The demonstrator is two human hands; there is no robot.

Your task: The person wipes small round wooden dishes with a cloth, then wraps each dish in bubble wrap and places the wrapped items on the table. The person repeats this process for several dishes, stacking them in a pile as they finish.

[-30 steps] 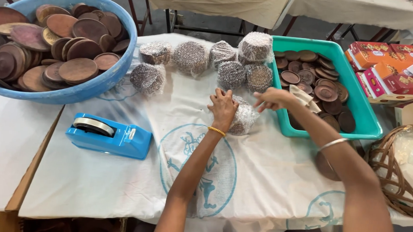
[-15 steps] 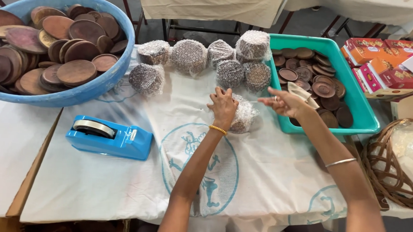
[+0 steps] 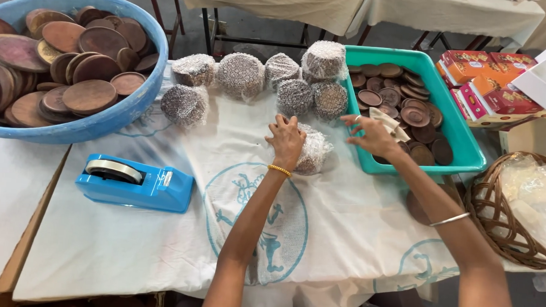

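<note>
My left hand (image 3: 286, 139) presses closed on one bubble-wrapped bundle (image 3: 313, 150) at table centre. My right hand (image 3: 372, 134), fingers spread and empty, reaches the teal tray (image 3: 464, 140) at 2 o'clock. Six wrapped bundles (image 3: 239, 75) line 12 o'clock; one blue tape dispenser (image 3: 135, 181) sits at 9.

Bubble-wrapped round bundle (image 3: 313, 152) (clear film, dark inside) lying on the cloth

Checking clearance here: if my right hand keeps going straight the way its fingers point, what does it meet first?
Probably the bubble-wrapped bundles beside the teal tray's rim. The right hand points up and left over that rim; height is unclear, so it may pass above.
</note>
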